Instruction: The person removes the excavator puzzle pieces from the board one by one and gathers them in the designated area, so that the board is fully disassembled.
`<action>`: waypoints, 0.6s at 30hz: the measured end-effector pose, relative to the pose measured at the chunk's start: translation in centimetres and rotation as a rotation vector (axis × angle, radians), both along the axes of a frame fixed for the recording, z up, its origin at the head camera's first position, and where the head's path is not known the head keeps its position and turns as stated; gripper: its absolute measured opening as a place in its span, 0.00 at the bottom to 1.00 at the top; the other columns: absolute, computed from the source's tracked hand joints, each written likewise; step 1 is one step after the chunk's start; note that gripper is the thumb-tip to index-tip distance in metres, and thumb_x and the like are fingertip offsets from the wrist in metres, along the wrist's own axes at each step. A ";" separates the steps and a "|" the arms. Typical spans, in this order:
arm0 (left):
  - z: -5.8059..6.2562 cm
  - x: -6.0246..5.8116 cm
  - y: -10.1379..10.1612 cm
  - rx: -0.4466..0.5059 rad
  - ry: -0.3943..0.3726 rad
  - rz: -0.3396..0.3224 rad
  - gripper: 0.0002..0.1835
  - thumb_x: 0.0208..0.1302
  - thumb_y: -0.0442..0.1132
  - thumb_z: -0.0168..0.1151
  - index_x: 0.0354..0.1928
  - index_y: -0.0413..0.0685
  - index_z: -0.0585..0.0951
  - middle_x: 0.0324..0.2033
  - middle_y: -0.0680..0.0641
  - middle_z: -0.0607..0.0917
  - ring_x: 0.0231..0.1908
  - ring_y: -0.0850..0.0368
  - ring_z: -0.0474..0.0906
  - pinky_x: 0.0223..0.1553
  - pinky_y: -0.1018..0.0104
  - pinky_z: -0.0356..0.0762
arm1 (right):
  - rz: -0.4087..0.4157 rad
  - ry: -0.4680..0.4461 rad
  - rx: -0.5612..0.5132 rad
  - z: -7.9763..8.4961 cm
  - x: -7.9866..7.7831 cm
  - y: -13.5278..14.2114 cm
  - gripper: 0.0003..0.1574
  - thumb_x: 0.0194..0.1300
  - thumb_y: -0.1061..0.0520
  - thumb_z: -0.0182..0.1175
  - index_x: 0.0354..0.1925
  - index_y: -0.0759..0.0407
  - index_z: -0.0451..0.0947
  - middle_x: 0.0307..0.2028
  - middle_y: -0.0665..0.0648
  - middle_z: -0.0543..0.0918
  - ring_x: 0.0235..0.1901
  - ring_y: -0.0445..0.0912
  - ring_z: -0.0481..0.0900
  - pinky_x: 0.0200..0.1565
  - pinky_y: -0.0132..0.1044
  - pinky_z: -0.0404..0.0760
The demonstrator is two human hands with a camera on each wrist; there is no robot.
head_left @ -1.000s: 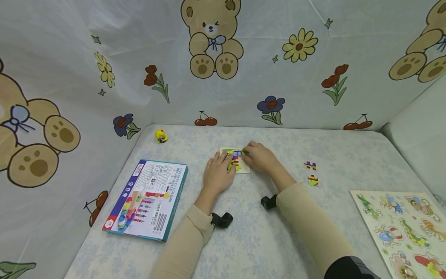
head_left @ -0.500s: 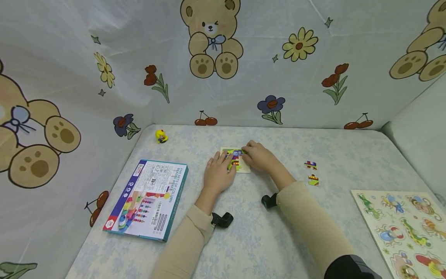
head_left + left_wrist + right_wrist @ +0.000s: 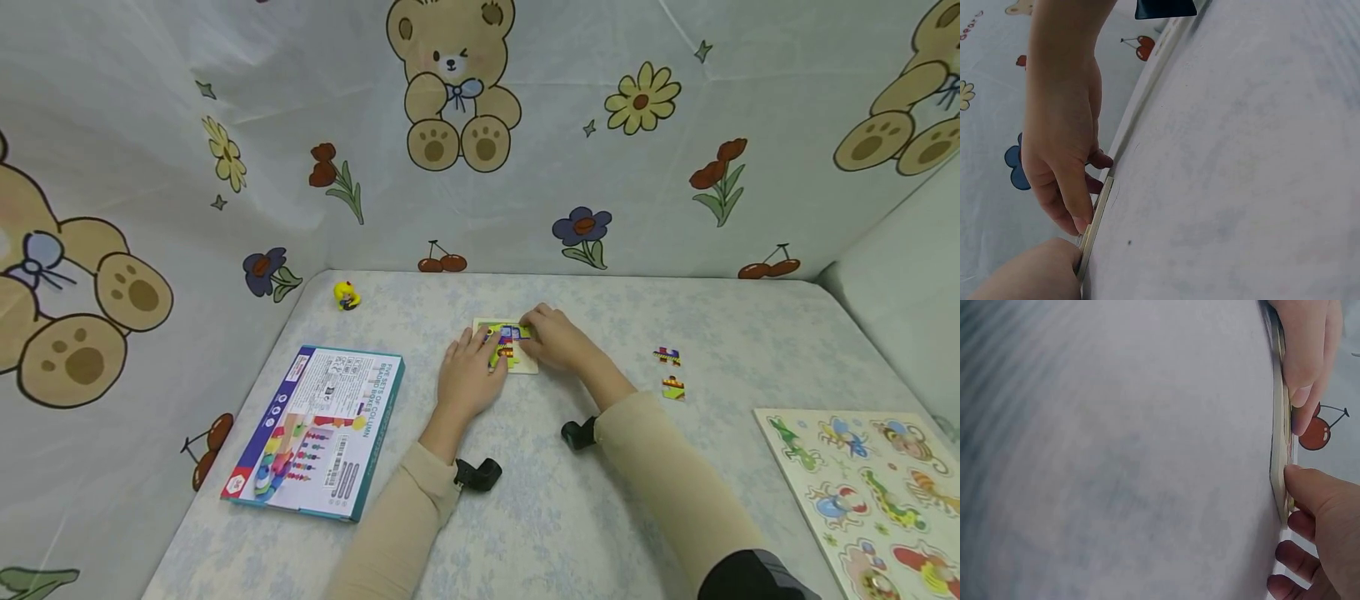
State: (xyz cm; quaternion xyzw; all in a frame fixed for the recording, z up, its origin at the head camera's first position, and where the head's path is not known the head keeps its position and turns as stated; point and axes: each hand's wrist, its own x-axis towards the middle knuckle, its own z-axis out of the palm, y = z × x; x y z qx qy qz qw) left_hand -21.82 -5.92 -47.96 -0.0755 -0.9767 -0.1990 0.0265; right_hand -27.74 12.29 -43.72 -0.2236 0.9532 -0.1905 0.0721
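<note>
A small square jigsaw puzzle board [image 3: 528, 366], with a pale frame and bright picture pieces, lies on the table in the head view. Flat across its left part rests my left hand [image 3: 471, 379], fingers extended and covering some of the picture. At the upper right of the board, my right hand [image 3: 561, 338] pinches a yellow-green puzzle piece [image 3: 524, 332], partly hidden by the fingertips. From the right wrist view, the thumb of my right hand [image 3: 1329, 519] lies against the board's edge [image 3: 1278, 456], with the left hand's fingers [image 3: 1304, 356] on top.
Two loose puzzle pieces [image 3: 667, 357] lie right of the hands. A boxed toy set [image 3: 318, 433] is at left, a small yellow figurine [image 3: 347, 295] at the back left. A larger animal picture board [image 3: 862, 492] sits at front right, and a printed curtain [image 3: 525, 208] hangs behind the table.
The right fingertips shift very slightly at the puzzle piece on the board's upper right. The left hand stays in place on the board.
</note>
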 end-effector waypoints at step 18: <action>0.2 0.2 0.1 0.013 0.027 0.000 0.29 0.74 0.57 0.42 0.74 0.61 0.66 0.76 0.51 0.62 0.78 0.47 0.50 0.78 0.47 0.47 | -0.211 -0.164 -0.429 0.7 0.5 2.6 0.17 0.70 0.53 0.62 0.56 0.50 0.76 0.43 0.57 0.80 0.36 0.48 0.75 0.35 0.36 0.75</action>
